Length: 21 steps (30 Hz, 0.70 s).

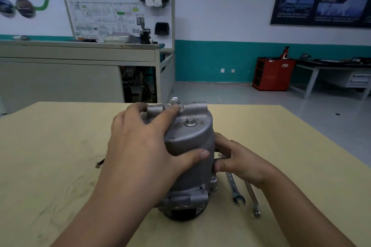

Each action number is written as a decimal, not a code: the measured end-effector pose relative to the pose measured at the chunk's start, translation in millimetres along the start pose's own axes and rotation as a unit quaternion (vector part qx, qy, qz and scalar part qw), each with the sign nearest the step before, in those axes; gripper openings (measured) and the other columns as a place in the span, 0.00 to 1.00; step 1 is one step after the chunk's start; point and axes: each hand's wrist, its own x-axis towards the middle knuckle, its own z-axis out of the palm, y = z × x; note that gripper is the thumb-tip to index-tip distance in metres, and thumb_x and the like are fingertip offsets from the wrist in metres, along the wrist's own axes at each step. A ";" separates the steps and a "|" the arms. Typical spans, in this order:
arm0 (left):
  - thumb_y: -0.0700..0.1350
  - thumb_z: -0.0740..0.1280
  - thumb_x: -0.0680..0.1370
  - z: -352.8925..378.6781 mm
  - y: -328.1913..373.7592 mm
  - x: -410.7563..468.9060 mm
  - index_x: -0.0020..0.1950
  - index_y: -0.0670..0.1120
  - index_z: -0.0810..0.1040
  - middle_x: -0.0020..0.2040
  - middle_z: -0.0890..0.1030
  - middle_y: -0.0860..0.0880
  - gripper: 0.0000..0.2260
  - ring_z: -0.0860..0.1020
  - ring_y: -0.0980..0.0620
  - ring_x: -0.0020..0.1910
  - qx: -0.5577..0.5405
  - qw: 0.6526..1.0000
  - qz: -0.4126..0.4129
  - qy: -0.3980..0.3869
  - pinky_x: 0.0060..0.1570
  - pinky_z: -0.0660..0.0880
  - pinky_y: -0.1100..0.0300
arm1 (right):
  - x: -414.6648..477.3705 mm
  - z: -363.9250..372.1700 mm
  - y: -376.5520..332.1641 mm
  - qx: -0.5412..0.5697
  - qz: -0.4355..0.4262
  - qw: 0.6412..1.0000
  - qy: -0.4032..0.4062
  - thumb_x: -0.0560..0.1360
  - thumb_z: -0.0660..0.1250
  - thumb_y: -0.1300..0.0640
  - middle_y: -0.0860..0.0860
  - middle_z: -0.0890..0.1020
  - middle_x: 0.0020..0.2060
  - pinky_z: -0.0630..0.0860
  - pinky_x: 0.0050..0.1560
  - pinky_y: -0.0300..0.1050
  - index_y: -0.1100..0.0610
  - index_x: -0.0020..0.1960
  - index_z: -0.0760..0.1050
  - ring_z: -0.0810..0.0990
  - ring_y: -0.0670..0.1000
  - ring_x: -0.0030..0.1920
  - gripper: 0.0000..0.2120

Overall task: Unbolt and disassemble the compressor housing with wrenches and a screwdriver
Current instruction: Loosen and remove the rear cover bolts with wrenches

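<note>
Pale table (60, 146) in front. Beyond it, grey workbench (76, 56) with a diagram board (118, 12); red cabinet (273, 74) against the wall.

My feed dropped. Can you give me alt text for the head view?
Two hands hold a grey compressor standing on a tan table: left hand wrapped over its top, right hand on its right side. Two wrenches lie on the table to its right.

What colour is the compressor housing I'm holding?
The compressor housing is dull silver-grey bare metal, shown best in the head view.
</note>
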 end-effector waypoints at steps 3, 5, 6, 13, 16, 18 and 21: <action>0.76 0.49 0.52 8.4 -1.1 -0.5 0.72 0.66 0.60 0.73 0.59 0.52 0.47 0.57 0.49 0.71 -0.028 0.999 0.013 0.008 0.68 0.61 0.53 | -5.4 0.6 9.1 -0.025 0.020 0.998 0.053 0.70 0.73 0.53 0.44 0.71 0.67 0.74 0.62 0.46 0.45 0.67 0.69 0.72 0.45 0.65 0.27; 0.76 0.52 0.54 15.8 -5.1 -4.3 0.72 0.63 0.63 0.75 0.58 0.51 0.46 0.55 0.49 0.73 -0.063 0.997 0.022 0.029 0.70 0.58 0.51 | -11.0 -1.5 12.7 -0.038 0.035 0.992 0.118 0.73 0.70 0.50 0.42 0.76 0.63 0.74 0.60 0.45 0.42 0.63 0.71 0.75 0.44 0.62 0.20; 0.75 0.54 0.55 20.0 -8.1 -7.3 0.72 0.62 0.63 0.75 0.59 0.51 0.45 0.55 0.48 0.73 -0.092 0.994 0.027 0.050 0.69 0.58 0.50 | -14.4 -3.2 12.9 -0.038 0.037 0.987 0.150 0.75 0.67 0.49 0.41 0.78 0.61 0.74 0.58 0.43 0.40 0.61 0.72 0.77 0.44 0.60 0.16; 0.66 0.79 0.47 58.9 -29.9 -43.2 0.69 0.71 0.43 0.74 0.46 0.67 0.60 0.47 0.54 0.77 -0.302 0.936 -0.053 0.176 0.73 0.52 0.47 | -29.2 21.5 13.4 -0.042 0.059 0.997 0.005 0.62 0.75 0.41 0.37 0.73 0.65 0.73 0.62 0.51 0.35 0.71 0.58 0.77 0.45 0.61 0.42; 0.63 0.73 0.44 69.6 -40.7 -48.9 0.65 0.79 0.42 0.74 0.51 0.61 0.57 0.51 0.59 0.75 -0.373 0.906 -0.141 0.143 0.70 0.53 0.56 | -31.7 30.7 8.5 0.000 0.042 0.999 0.008 0.61 0.77 0.39 0.35 0.71 0.66 0.74 0.62 0.54 0.32 0.70 0.56 0.77 0.45 0.61 0.44; 0.61 0.75 0.43 74.0 -46.2 -47.7 0.63 0.79 0.43 0.74 0.56 0.58 0.58 0.61 0.65 0.69 -0.442 0.875 -0.180 0.084 0.68 0.62 0.56 | -34.3 30.5 5.0 0.054 0.039 0.998 -0.002 0.60 0.77 0.39 0.35 0.71 0.66 0.75 0.61 0.52 0.35 0.72 0.56 0.77 0.47 0.62 0.47; 0.55 0.79 0.46 79.8 -47.4 -46.1 0.61 0.77 0.47 0.58 0.72 0.61 0.55 0.73 0.80 0.46 -0.469 0.868 -0.163 -0.006 0.45 0.71 0.77 | -34.2 37.4 -2.3 0.087 0.024 0.996 -0.003 0.59 0.77 0.37 0.35 0.72 0.65 0.75 0.61 0.51 0.37 0.72 0.57 0.77 0.48 0.62 0.47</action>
